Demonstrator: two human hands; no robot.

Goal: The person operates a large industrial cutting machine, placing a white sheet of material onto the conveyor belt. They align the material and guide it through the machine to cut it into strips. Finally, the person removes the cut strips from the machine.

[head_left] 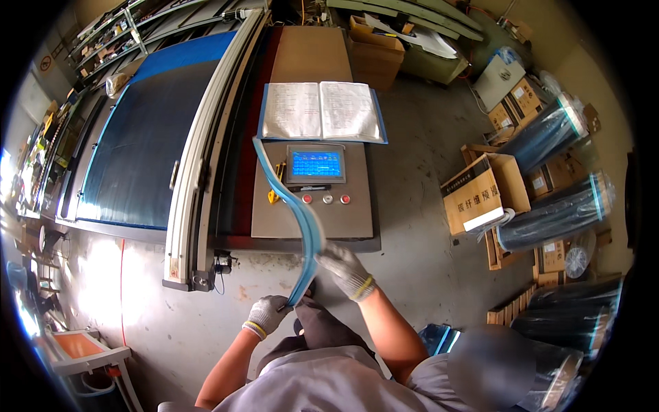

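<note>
A long, bendy blue strip (283, 187) curves up from my hands toward the control console, its far tip near the open binder. My left hand (269, 312), in a grey-white knit glove with a yellow cuff stripe, is closed around the strip's near end. Higher up, my right hand (345, 270), gloved the same way, has its fingers against the strip's right edge and seems to pinch it; motion blurs the fingertips there. Whether the strip is one layer or several, I cannot tell.
The console bears a lit blue screen (316, 163), round buttons, a yellow tool (274, 196) and an open binder (321, 112). Left of it, a long metal beam (199, 158) crosses a dark sheet (151, 144) on the machine bed. Cartons (473, 194) and wrapped rolls (556, 218) stand at right.
</note>
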